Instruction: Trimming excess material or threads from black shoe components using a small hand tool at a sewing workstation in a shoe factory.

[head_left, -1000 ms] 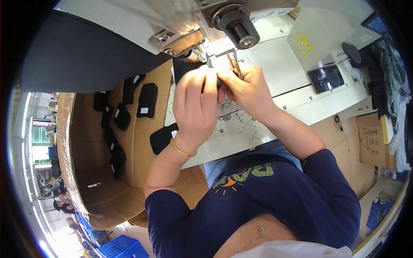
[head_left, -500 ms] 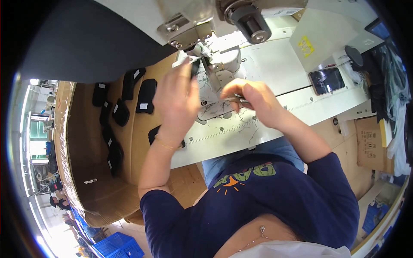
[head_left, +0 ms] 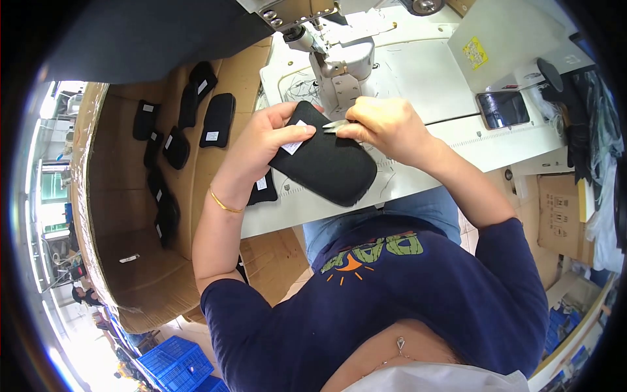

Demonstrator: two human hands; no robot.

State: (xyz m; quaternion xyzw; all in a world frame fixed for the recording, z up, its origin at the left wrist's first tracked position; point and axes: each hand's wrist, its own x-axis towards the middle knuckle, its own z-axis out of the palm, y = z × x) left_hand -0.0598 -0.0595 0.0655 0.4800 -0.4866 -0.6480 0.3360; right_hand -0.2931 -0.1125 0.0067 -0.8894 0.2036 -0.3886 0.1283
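Note:
My left hand (head_left: 271, 136) grips a black padded fabric piece (head_left: 333, 163) by its upper left part, thumb on top beside a small white label (head_left: 294, 138). The piece is oblong with rounded ends and is held above the front of the sewing machine table. Closed in my right hand (head_left: 392, 127) is a pair of small metal thread snips (head_left: 335, 126). Their tips touch or hover just over the black piece, near my left thumb; which of the two I cannot tell. Behind the hands stands the sewing machine's post (head_left: 343, 78).
Several similar black pieces with white labels lie in a large cardboard box (head_left: 121, 287) on the left. Another black piece (head_left: 263, 189) rests at the table's left edge. Loose thread ends are scattered on the white table (head_left: 418, 91). A phone (head_left: 503, 110) lies at the right.
The black padded piece now shows in full in my left hand, drawn toward me from the machine. My right hand has brought the thread snips to it. The view has shifted slightly.

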